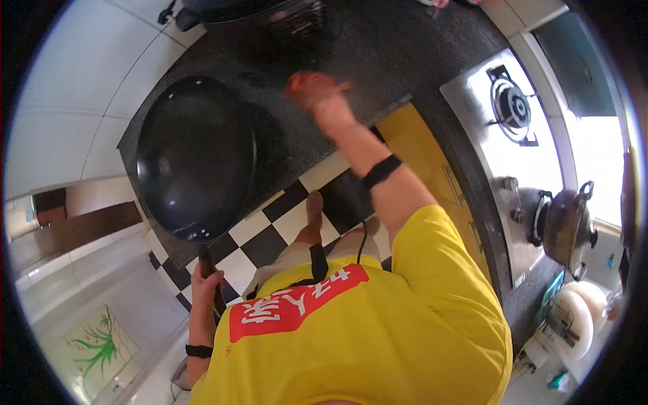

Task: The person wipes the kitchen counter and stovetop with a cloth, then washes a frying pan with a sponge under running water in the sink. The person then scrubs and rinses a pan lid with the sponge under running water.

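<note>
A large black frying pan [196, 152] fills the left part of the view, its dark inside facing up over the counter's corner. My left hand [204, 287] is closed around the pan's handle [203, 253], low at the left of my body. My right arm reaches forward above the dark stone counter [385, 61]. At its end my right hand [317, 92] is smeared by motion, to the right of the pan and apart from it. Its fingers are too blurred to make out, and so is anything in them.
A black appliance [270, 23] stands at the back of the counter. On the right is a steel gas stove [476, 101] with a bare burner [516, 106] and a lidded pot [568, 226]. White plates [574, 324] stand beyond it. Below are yellow cabinets [432, 162] and a checkered floor [266, 243].
</note>
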`<act>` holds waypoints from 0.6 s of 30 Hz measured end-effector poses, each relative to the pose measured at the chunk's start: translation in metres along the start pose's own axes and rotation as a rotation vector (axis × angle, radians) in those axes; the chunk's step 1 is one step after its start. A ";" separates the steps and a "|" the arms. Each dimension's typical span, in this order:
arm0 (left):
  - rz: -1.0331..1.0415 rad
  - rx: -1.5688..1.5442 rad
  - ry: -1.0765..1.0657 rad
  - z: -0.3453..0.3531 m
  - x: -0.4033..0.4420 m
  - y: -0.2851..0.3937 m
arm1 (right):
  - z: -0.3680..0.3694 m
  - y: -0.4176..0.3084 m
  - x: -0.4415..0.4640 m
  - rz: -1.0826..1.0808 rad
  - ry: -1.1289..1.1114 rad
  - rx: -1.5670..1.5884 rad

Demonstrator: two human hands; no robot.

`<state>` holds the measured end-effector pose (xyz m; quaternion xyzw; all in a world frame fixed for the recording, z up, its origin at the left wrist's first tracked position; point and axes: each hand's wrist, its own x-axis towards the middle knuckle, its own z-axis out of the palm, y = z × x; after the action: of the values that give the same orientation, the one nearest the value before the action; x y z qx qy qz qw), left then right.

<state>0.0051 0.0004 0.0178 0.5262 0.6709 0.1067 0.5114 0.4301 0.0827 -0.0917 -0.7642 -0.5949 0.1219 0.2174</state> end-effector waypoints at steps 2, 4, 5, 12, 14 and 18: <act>-0.020 0.035 -0.007 0.008 -0.020 -0.001 | 0.020 0.013 -0.057 -0.374 0.281 -0.018; -0.052 0.030 -0.034 0.003 -0.029 -0.014 | -0.009 0.020 -0.090 -0.530 0.258 0.126; -0.080 0.008 -0.023 0.003 -0.038 -0.011 | -0.007 0.039 -0.095 -0.522 0.265 0.130; -0.029 -0.024 -0.033 0.001 -0.084 -0.016 | -0.029 0.191 -0.092 -0.268 0.489 0.069; -0.034 0.059 0.038 0.003 -0.092 -0.017 | -0.047 0.202 -0.105 -0.154 0.516 0.030; 0.012 0.068 -0.002 0.025 -0.109 0.010 | -0.063 0.206 -0.138 0.019 0.342 -0.435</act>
<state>0.0226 -0.0940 0.0760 0.5473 0.6707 0.0863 0.4931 0.5988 -0.1023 -0.1449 -0.8081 -0.5544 -0.1373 0.1440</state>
